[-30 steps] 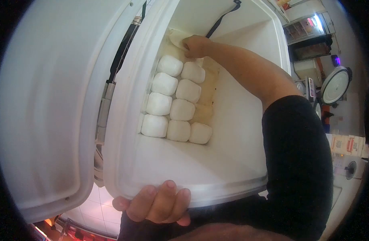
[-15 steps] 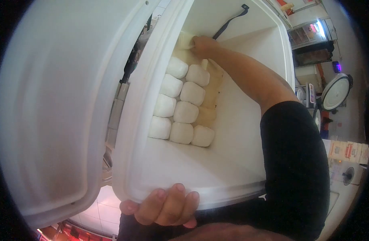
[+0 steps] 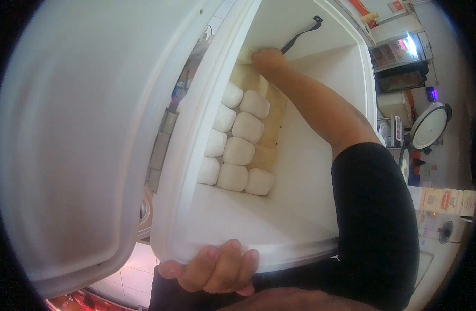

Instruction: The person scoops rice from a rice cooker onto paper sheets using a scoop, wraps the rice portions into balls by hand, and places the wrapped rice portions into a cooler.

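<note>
In the head view, a white box (image 3: 305,150) stands open, and white rounded pieces (image 3: 247,128) lie on its bottom, at least nine of them showing, set close together in rows. They fill the part of the bottom toward the box's near end and its left side as seen, with the box's left rim cutting off the view of the outermost ones. The right hand (image 3: 268,61) is down inside the box at its far end, beyond the pieces and apart from those in view. Its fingers are curled and turned away beside some pale material (image 3: 246,55); whether they pinch it, I cannot tell. A dark strap (image 3: 301,32) runs along the box's inner far wall, its lower end reaching behind the right hand. The left hand (image 3: 217,269) is outside the cavity at the box's near rim, fingers bent over the edge and close together, except for one digit set a little to the side; the pieces lie past that rim, well apart from this hand. A black sleeve (image 3: 378,223) covers the right upper arm, beside the box's right wall. Left of the box is a large white panel (image 3: 82,129), and a round lid (image 3: 430,126) stands tilted beyond the box's right side.
</note>
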Available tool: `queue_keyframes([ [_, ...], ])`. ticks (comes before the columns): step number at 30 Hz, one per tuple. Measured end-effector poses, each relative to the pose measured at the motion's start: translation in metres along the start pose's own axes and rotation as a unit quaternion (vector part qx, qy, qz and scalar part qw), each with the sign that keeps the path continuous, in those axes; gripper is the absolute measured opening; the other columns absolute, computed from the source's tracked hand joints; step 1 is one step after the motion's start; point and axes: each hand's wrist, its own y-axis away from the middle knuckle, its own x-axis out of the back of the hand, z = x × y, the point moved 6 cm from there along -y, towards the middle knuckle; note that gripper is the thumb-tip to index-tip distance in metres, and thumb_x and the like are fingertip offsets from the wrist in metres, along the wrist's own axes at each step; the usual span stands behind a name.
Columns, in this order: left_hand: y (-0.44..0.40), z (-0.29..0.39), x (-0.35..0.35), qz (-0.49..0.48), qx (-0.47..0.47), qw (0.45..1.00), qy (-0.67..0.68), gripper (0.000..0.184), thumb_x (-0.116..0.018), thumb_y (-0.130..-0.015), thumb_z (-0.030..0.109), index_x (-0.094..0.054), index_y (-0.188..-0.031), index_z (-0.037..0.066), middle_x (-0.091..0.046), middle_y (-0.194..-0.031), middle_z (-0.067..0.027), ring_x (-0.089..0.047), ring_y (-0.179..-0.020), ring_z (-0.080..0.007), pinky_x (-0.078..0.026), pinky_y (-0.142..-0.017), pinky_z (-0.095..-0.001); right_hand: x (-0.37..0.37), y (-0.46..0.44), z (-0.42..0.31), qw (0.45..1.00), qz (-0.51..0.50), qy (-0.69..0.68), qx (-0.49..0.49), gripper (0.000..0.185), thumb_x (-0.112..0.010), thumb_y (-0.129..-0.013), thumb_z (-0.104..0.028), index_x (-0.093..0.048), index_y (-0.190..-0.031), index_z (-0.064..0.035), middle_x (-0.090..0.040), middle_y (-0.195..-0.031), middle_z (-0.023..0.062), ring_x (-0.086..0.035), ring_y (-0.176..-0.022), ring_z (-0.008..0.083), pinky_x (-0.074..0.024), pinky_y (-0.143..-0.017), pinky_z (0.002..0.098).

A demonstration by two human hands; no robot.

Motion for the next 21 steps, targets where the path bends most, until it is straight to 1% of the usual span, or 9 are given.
queue_keyframes([
  [2,-0.001,-0.001,0.001,-0.013,0.008,1.0,-0.001,0.051,-0.013,-0.105,0.042,-0.058,-0.086,0.027,-0.055,-0.082,0.0083,-0.048,-0.093,-0.0137,-0.023,-0.113,-0.0499,-0.013,-0.007,0.006,0.998,-0.057,-0.018,-0.007,0.019,-0.058,-0.086,-0.016,-0.071,-0.093,-0.0036,-0.071,-0.101,0.0178,-0.068,-0.092,0.0354,-0.055,-0.08,0.0434],
  [4,-0.001,-0.001,0.001,-0.026,0.002,1.0,0.0,0.052,-0.013,-0.105,0.042,-0.058,-0.086,0.027,-0.055,-0.082,0.0082,-0.049,-0.093,-0.0136,-0.023,-0.113,-0.0501,-0.029,-0.015,0.001,0.958,-0.137,-0.248,0.035,0.024,-0.058,-0.084,-0.02,-0.068,-0.093,0.0005,-0.068,-0.098,0.021,-0.066,-0.089,0.0346,-0.052,-0.077,0.0453],
  [5,-0.001,-0.001,0.002,-0.03,0.0,1.0,0.0,0.052,-0.012,-0.105,0.042,-0.058,-0.086,0.027,-0.055,-0.082,0.0081,-0.049,-0.093,-0.0135,-0.023,-0.113,-0.0502,-0.03,-0.016,0.004,0.958,-0.138,-0.248,0.035,0.024,-0.058,-0.084,-0.02,-0.068,-0.093,0.0005,-0.068,-0.098,0.021,-0.066,-0.089,0.0346,-0.052,-0.077,0.0453],
  [7,-0.001,-0.002,0.001,-0.03,-0.002,1.0,0.01,0.052,-0.012,-0.105,0.042,-0.058,-0.087,0.027,-0.055,-0.083,0.0079,-0.049,-0.093,-0.0139,-0.023,-0.113,-0.0504,-0.02,-0.02,0.02,0.936,-0.034,-0.348,-0.038,0.028,-0.059,-0.08,-0.022,-0.065,-0.094,0.0016,-0.067,-0.093,0.022,-0.065,-0.086,0.035,-0.0496,-0.077,0.0458],
  [13,-0.002,-0.007,0.004,-0.035,-0.045,0.998,0.017,0.054,-0.011,-0.104,0.044,-0.06,-0.089,0.028,-0.058,-0.085,0.0067,-0.053,-0.096,-0.0156,-0.025,-0.112,-0.0514,-0.045,-0.024,0.01,0.948,0.042,-0.311,0.047,0.027,-0.057,-0.079,-0.022,-0.07,-0.091,-0.0016,-0.069,-0.092,0.0233,-0.066,-0.082,0.0384,-0.0517,-0.077,0.0455],
  [17,-0.004,-0.007,0.008,-0.082,-0.033,0.996,0.029,0.056,-0.011,-0.104,0.046,-0.062,-0.09,0.028,-0.061,-0.089,0.0061,-0.054,-0.099,-0.0169,-0.026,-0.109,-0.0516,-0.024,-0.027,0.023,0.983,-0.005,-0.182,-0.001,0.023,-0.055,-0.081,-0.017,-0.071,-0.09,-0.0033,-0.07,-0.094,0.0217,-0.067,-0.084,0.0362,-0.0529,-0.078,0.0435],
  [18,-0.004,-0.008,0.009,-0.103,-0.034,0.994,0.027,0.056,-0.012,-0.104,0.046,-0.063,-0.09,0.027,-0.062,-0.089,0.0062,-0.054,-0.099,-0.0171,-0.026,-0.108,-0.0514,-0.074,-0.035,0.037,0.954,-0.242,-0.168,-0.062,0.02,-0.06,-0.08,-0.017,-0.07,-0.09,-0.0036,-0.071,-0.094,0.0188,-0.067,-0.085,0.035,-0.0531,-0.077,0.0429],
  [19,-0.005,-0.008,0.009,-0.123,-0.035,0.991,0.026,0.056,-0.013,-0.103,0.047,-0.064,-0.091,0.027,-0.063,-0.09,0.0062,-0.053,-0.1,-0.0172,-0.026,-0.106,-0.0512,-0.107,-0.024,0.045,0.867,-0.463,-0.143,-0.119,0.018,-0.065,-0.079,-0.018,-0.069,-0.09,-0.0039,-0.072,-0.095,0.016,-0.068,-0.086,0.0338,-0.0533,-0.075,0.0423],
  [21,-0.006,-0.006,0.012,-0.146,-0.016,0.989,0.035,0.055,-0.013,-0.104,0.047,-0.064,-0.092,0.027,-0.063,-0.09,0.0064,-0.053,-0.1,-0.0172,-0.025,-0.104,-0.0513,-0.062,0.012,0.023,0.88,-0.467,-0.071,-0.061,0.02,-0.065,-0.08,-0.018,-0.071,-0.094,-0.0045,-0.072,-0.098,0.0152,-0.069,-0.089,0.033,-0.0541,-0.077,0.0431],
])
